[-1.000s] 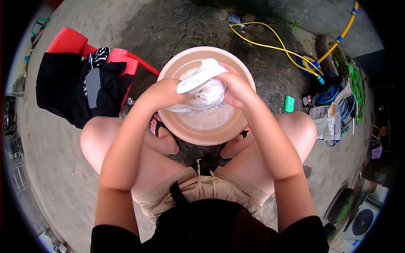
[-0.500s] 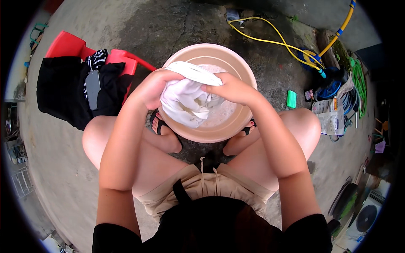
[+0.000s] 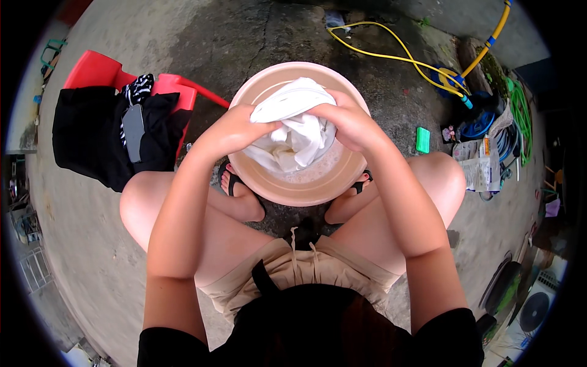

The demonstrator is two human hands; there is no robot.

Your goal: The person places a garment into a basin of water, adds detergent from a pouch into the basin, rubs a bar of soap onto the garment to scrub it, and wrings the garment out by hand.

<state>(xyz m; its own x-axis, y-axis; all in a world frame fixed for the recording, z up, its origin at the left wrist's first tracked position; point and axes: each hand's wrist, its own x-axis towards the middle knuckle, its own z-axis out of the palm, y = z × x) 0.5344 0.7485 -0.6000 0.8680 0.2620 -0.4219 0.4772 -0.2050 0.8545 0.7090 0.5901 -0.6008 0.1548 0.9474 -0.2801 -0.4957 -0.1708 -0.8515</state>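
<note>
Between my knees stands a round beige plastic basin (image 3: 287,197) with sudsy water (image 3: 318,173) in it. A bunched white cloth garment (image 3: 299,137) is held over the basin, its lower folds hanging toward the suds. My left hand (image 3: 235,129) grips the garment's left side, the thumb pressed on the folds. On the right side my right hand (image 3: 347,121) holds it too, thumb across the front and fingers partly hidden behind the cloth. A thick folded band of the cloth arches between both hands.
Left of the basin, a red plastic chair (image 3: 98,70) bears black clothes (image 3: 85,131) and a grey phone (image 3: 133,131). To the right lie a green soap bar or box (image 3: 422,140), a newspaper (image 3: 480,164), a yellow hose (image 3: 391,58) and a green hose (image 3: 520,116).
Both hands have shifted the white garment to the right and a little away from me. My left hand has turned, its thumb now over the folds.
</note>
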